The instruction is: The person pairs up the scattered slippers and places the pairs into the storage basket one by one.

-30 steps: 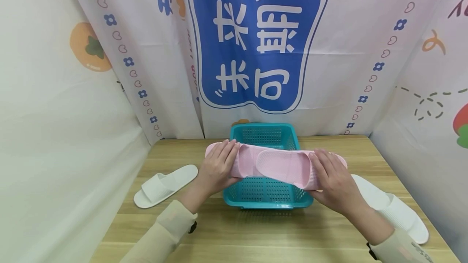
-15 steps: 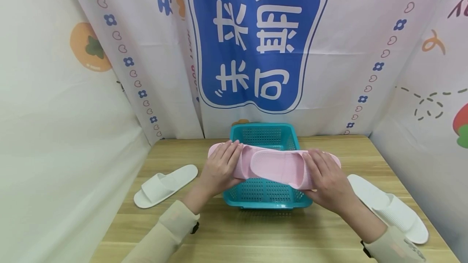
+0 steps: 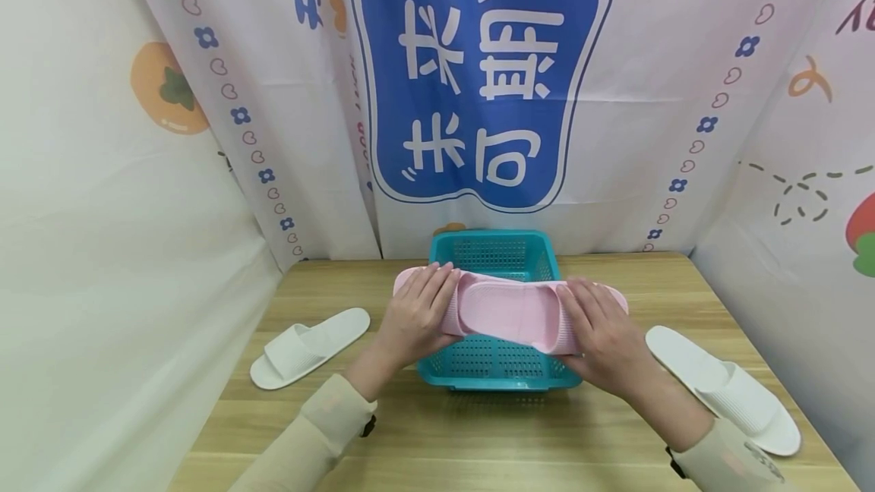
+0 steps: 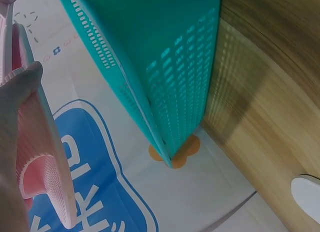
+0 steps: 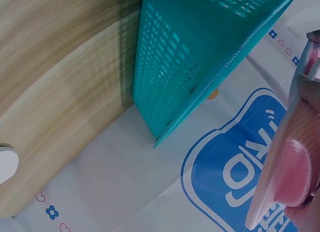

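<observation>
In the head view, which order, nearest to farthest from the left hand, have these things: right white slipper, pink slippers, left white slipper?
1. Pink slippers: gripped by the left hand.
2. Left white slipper: lying at left.
3. Right white slipper: lying at right.

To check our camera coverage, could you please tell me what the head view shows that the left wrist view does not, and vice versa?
Only the head view shows the white ribbed-strap slipper at right and the pale beige cloth sleeves.

Only the left wrist view shows the outer side wall of the teal, perforated plastic basket.

Both show the left hand holding pink ribbed-strap slippers, the basket, the wood-grain table, the blue panel with white characters, and the white slipper at left, though the wrist view catches just its end.
</observation>
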The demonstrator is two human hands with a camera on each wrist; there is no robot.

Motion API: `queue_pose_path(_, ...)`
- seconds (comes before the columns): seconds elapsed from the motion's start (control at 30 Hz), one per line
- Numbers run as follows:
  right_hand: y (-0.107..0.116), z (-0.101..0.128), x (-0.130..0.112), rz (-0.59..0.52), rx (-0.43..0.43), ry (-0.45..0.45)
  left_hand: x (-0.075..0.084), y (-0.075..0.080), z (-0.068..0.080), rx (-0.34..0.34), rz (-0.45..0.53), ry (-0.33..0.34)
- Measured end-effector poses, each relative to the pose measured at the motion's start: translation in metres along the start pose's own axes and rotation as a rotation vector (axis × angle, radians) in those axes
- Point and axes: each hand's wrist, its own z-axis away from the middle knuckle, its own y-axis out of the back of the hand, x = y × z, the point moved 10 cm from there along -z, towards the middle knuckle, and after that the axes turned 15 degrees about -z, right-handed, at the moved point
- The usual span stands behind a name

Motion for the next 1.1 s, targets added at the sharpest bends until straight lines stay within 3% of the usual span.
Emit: queue_pose_path(1.1, -0.0063, -0.0065, -0.0087, 0.012, -0.001, -0.014, 0.0103, 0.0028, -0.0048, -0.013, -0.002, -0.009)
